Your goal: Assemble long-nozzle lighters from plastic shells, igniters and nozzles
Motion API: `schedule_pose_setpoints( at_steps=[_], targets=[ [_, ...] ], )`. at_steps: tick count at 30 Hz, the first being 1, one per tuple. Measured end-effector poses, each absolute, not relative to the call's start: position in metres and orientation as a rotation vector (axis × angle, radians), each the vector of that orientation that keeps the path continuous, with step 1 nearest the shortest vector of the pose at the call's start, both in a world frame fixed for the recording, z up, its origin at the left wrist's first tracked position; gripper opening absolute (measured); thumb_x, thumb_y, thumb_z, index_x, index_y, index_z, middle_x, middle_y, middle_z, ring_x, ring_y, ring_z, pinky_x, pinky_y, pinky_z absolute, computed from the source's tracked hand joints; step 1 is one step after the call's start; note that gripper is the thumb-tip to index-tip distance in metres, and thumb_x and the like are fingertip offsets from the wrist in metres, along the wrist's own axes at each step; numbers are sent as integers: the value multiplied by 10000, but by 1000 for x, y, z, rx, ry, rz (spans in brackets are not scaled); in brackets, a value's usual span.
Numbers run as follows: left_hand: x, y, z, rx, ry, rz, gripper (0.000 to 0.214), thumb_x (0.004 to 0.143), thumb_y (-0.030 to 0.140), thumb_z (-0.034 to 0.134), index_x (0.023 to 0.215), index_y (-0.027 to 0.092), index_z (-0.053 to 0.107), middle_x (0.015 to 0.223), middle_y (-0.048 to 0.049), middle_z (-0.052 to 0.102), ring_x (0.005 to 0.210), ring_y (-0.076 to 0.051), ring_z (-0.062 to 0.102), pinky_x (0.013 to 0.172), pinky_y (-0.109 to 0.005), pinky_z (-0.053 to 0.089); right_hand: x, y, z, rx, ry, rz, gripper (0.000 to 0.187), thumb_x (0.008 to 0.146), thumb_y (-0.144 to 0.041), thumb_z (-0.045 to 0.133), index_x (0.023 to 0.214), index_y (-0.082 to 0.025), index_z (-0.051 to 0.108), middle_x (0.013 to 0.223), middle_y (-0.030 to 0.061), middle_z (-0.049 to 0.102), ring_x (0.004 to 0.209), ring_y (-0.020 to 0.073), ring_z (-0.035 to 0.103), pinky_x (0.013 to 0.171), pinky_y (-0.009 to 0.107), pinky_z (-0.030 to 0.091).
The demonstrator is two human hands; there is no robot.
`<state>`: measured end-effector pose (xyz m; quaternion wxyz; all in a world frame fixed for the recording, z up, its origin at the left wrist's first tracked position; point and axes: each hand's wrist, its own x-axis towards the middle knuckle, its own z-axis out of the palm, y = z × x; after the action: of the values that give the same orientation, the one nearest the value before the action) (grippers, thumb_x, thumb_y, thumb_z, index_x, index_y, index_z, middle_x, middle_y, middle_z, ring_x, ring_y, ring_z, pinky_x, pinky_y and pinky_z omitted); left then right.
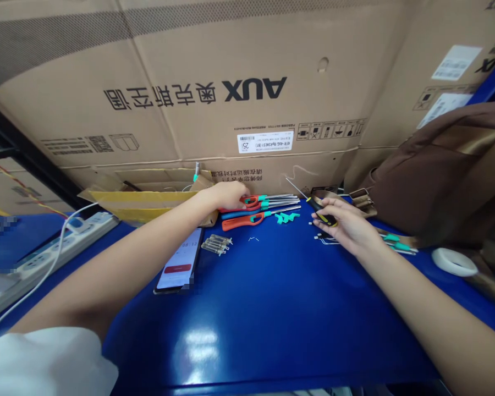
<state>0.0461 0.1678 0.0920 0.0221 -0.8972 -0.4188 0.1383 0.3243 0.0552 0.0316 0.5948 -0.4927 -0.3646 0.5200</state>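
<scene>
My left hand [231,193] is at the back of the blue table, its fingers curled down over a red long-nosed gas lighter [251,199]; the fingertips are partly hidden. Several similar lighters lie side by side there, among them a blue one [241,213] and an orange one [243,222] with a metal nozzle. My right hand [346,220] is closed around a black and yellow screwdriver [324,213], its thin shaft pointing up and left. Small green plastic pieces [286,218] lie between the hands. Metal rods with green ends [398,243] rest beyond my right wrist.
Clear tubular parts [216,244] sit beside a phone [178,267] on the left. Tiny white bits [253,238] lie mid-table. A power strip [72,247] runs along the left, and a brown bag [429,170] stands right near a white object [454,261]. A large cardboard box [181,49] walls the back.
</scene>
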Motion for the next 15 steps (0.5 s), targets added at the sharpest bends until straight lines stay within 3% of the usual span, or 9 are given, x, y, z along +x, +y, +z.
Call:
schedule_pose_setpoints(
  at_steps=[8,12,15],
  targets=[
    [45,160,83,-2718,-1272,216,289,965,303,643,1217,163,648,1228,-106,651,1075,-256,662,882,-409,579,328,59,28,-1280,-1086,1010,371,597,-179,772,946,-241,660,946,6,682,801,175,709,743,338,632],
    [41,141,82,-2689,-1256,60,234,939,240,583,1134,167,691,1165,-110,665,1046,-269,669,811,-348,557,335,65,25,-1404,-1266,785,407,686,-194,719,1088,-226,670,1197,87,702,1188,270,652,955,431,594],
    [35,125,84,-2703,-1231,-36,265,955,294,575,1157,172,693,1163,-108,666,1075,-271,656,849,-352,545,349,67,27,-1525,-1410,611,434,695,-148,698,1123,-221,686,1218,96,728,1261,306,621,1131,514,458]
  ],
)
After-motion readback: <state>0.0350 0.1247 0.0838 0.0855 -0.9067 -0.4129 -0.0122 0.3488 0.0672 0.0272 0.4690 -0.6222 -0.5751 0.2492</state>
